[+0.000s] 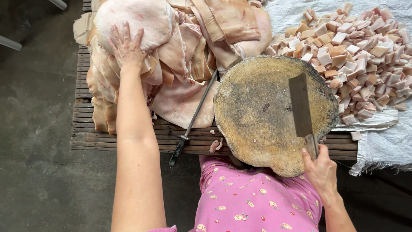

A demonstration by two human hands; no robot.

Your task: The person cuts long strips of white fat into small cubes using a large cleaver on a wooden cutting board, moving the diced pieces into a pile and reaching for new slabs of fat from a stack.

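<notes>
Nearest, the right hand (321, 168) is clenched around the handle of a cleaver (301, 106), whose flat blade lies on a round, worn wooden chopping block (257, 111). The block sits on a slatted wooden bench (107, 139), with a small scrap of meat (214, 146) at its near edge. A long sharpening steel (193, 118) lies slantwise just left of the block. Farther off, the left hand (125, 46) is spread wide open, palm down, pressing on the top slab of a pile of pale pork skin slabs (180, 51). To the right, a heap of cut pork cubes (356, 56) rests on a white woven sheet (386, 141).
</notes>
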